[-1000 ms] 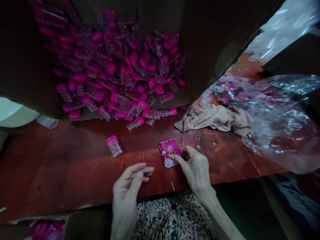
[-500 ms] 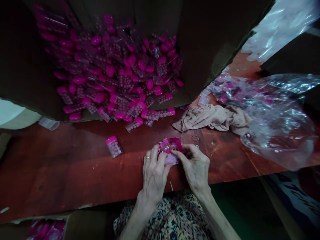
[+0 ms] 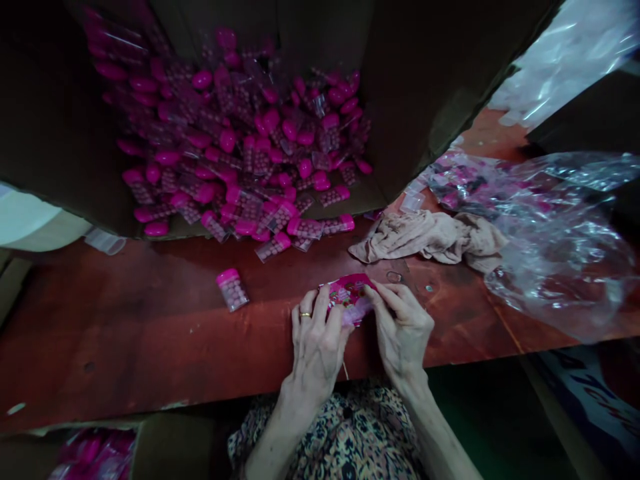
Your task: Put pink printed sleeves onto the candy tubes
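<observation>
Both my left hand (image 3: pixel 316 350) and my right hand (image 3: pixel 403 327) pinch a small pink printed packet (image 3: pixel 350 299) above the red table top (image 3: pixel 125 327), their fingers covering part of it. A clear tube with a pink cap (image 3: pixel 233 290), filled with pink beads, lies alone on the table to the left of my left hand. Beyond it, a large heap of similar pink-capped tubes (image 3: pixel 235 147) fills an open cardboard box (image 3: pixel 50 127).
A crumpled beige cloth (image 3: pixel 430 240) and a clear plastic bag (image 3: pixel 555 247) lie to the right. A small ring-shaped piece (image 3: pixel 394 277) sits just beyond my right hand. Another box with pink items (image 3: pixel 95 453) stands at the lower left, below the table edge.
My left hand has come in from its open pose at the table edge and now holds the packet with my right hand. The packet has risen slightly and tilted.
</observation>
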Demonstrator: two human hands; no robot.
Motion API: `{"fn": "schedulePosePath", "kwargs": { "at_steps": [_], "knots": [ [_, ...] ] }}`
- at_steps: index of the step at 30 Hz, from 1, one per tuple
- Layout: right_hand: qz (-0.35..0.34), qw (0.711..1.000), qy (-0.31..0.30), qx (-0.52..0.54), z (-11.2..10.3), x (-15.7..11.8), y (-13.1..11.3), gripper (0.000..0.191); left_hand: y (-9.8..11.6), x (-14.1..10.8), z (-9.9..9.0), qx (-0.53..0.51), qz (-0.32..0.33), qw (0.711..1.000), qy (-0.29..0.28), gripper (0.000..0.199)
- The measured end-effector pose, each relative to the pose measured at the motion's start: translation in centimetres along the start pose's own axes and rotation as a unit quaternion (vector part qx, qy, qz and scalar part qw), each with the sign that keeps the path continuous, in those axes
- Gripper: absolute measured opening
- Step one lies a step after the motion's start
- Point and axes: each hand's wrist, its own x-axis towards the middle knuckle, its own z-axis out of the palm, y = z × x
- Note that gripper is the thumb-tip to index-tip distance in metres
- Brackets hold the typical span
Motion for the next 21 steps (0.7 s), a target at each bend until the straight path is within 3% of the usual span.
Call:
{"fn": "schedulePosePath", "kwargs": {
  "at_steps": [3,6,8,10,12,13,15,21],
  "knots": [
    [0.040,0.998,0.008,0.044,-0.4,0.3,-0.5,0.020,-0.2,0.2,-0.4,-0.100,-0.018,0.994,0.038,0.024],
    [0.076,0.993,-0.033,0.089,-0.5,0.2,-1.8,0.022,-0.2,0.8,-1.4,-0.285,-0.099,0.950,0.081,0.033],
    [0.084,0.988,-0.063,0.112,-0.2,-0.1,-2.8,0.019,-0.1,1.5,-2.1,-0.439,-0.177,0.879,0.060,0.030],
    [0.094,0.981,-0.097,0.136,0.2,-0.5,-3.7,0.015,0.0,2.0,-2.6,-0.582,-0.255,0.771,0.045,0.019],
    [0.115,0.968,-0.149,0.165,0.6,-0.8,-4.3,0.013,-0.1,2.2,-2.9,-0.660,-0.315,0.679,0.064,0.010],
    [0.126,0.960,-0.178,0.177,0.9,-0.9,-4.5,0.015,-0.1,2.2,-3.0,-0.677,-0.339,0.648,0.080,0.007],
    [0.127,0.951,-0.215,0.180,1.4,-1.1,-4.8,0.014,-0.4,2.0,-3.1,-0.688,-0.370,0.616,0.103,0.007],
    [0.041,0.967,-0.221,0.121,3.2,-2.3,-5.6,0.020,-2.1,1.2,-4.2,-0.692,-0.418,0.572,0.141,0.015]
  ]
}}
